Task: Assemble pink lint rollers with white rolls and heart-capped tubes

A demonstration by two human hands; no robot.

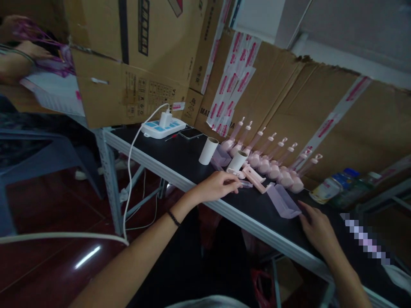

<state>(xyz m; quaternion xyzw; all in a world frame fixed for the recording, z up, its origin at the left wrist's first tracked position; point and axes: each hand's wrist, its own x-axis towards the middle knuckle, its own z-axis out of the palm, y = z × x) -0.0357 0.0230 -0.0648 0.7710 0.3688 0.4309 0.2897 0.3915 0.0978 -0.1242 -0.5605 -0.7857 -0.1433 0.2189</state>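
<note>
My left hand rests on the black table with its fingers closed around a small clear plastic piece next to a pink roller handle. My right hand lies flat on the table, fingers apart, its fingertips just right of a translucent lilac plastic cover. Two white paper rolls stand upright just beyond my left hand. A row of several pink lint rollers leans against the cardboard wall behind.
A white power strip with a plugged charger and a dark phone lie at the table's far left end; a white cable hangs to the floor. Cardboard boxes rise behind. Bottles lie at right. Another person's arm shows top left.
</note>
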